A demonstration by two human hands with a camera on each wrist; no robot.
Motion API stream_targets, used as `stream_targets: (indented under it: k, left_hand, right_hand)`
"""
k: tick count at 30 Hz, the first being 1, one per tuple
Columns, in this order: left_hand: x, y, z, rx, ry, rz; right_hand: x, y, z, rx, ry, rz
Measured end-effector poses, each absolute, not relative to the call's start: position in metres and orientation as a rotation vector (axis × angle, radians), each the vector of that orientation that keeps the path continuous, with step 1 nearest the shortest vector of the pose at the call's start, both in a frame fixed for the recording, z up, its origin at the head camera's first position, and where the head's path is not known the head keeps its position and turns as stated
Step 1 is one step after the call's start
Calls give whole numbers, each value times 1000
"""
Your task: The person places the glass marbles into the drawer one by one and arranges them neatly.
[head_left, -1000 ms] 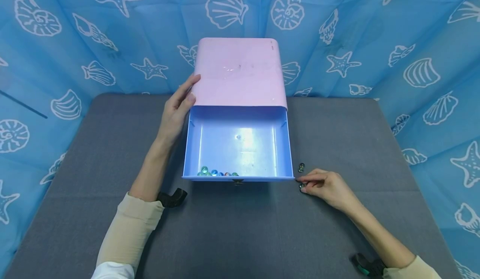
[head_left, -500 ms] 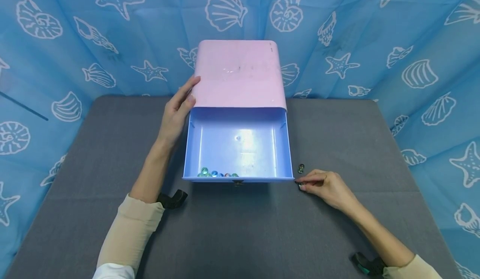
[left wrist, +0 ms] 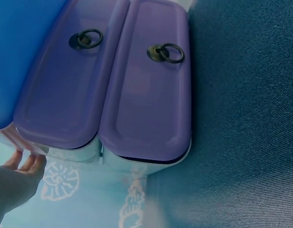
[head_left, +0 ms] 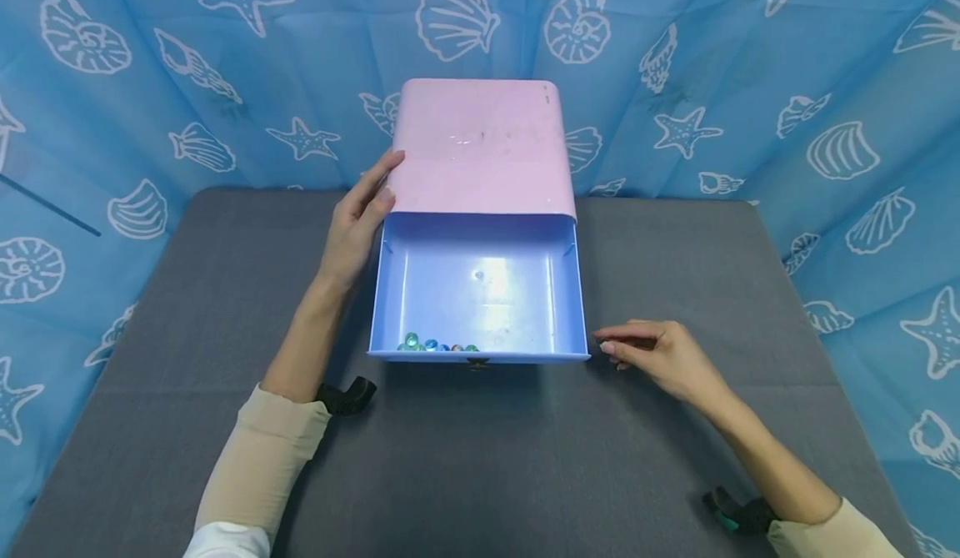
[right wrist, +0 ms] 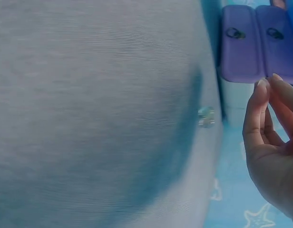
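Note:
A pink-topped drawer box (head_left: pixel 483 149) stands at the back of the table, its top blue drawer (head_left: pixel 450 291) pulled out. Several glass marbles (head_left: pixel 412 339) lie along the inside of the drawer's front, mostly at the left. My left hand (head_left: pixel 351 228) rests against the box's left side, fingertips at the edge of the top. Just right of the drawer's front corner, my right hand (head_left: pixel 663 359) is raised with thumb and index finger pinched together on a marble, which the fingertips hide. Below it on the table lie glass marbles (right wrist: pixel 206 117), blurred in the right wrist view.
Two closed purple drawers (left wrist: pixel 146 95) with ring pulls sit beneath the open one. Grey cloth (head_left: pixel 465 466) covers the table. A blue curtain (head_left: pixel 315 66) with white shells hangs right behind the box. Both wrists wear black straps (head_left: pixel 348 395).
My right hand was down at a marble beside the drawer's corner; it has now lifted and shifted slightly away from me, and that marble is gone from its spot. My left hand stays put.

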State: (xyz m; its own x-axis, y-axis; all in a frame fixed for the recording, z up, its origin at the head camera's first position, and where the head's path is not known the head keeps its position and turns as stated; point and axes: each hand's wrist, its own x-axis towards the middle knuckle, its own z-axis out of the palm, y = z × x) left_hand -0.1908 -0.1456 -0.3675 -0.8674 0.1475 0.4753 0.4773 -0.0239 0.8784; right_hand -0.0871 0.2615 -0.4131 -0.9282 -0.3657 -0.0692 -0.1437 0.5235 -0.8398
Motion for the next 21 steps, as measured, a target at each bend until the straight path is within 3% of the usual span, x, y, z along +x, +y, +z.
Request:
stream_targets:
  k: [21]
  left_hand:
    - [-191, -146, -367, -660, -2009, -2004]
  right_hand:
    - [-99, 248, -356, -507, 2556, -1490]
